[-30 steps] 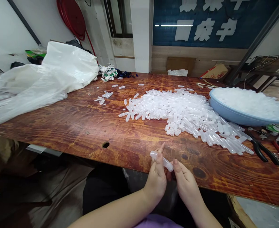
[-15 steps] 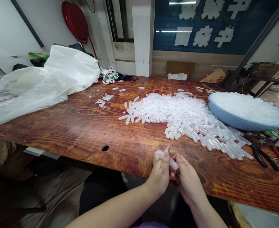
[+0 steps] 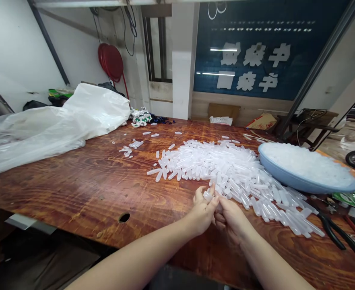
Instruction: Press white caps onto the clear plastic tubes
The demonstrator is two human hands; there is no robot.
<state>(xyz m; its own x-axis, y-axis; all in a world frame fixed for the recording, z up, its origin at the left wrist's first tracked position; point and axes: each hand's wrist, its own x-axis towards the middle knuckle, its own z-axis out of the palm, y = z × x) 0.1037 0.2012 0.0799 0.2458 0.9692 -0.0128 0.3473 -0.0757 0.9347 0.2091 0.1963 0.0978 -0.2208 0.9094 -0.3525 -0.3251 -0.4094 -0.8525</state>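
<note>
My left hand (image 3: 202, 212) is closed around a short translucent white plastic tube (image 3: 208, 196), only part of which shows between thumb and fingers. Pressed against it, my right hand (image 3: 231, 217) has its fingers curled and thumb bent; what they grip is hidden. Both hands are over the table at the near edge of a large pile of similar translucent tubes (image 3: 207, 159). Many tubes lie flat and overlap, spreading toward the right.
A blue basin (image 3: 304, 181) heaped with white translucent pieces stands right. Black-handled pliers (image 3: 334, 233) lie near it. A large white plastic bag (image 3: 95, 106) covers the left back. Small scraps (image 3: 126, 151) lie mid-table. The wooden tabletop (image 3: 75, 193) has a round hole (image 3: 124, 218).
Both hands have moved forward from the table's near edge to the pile, with the tube turned and more hidden in the fingers. The camera view has tilted up.
</note>
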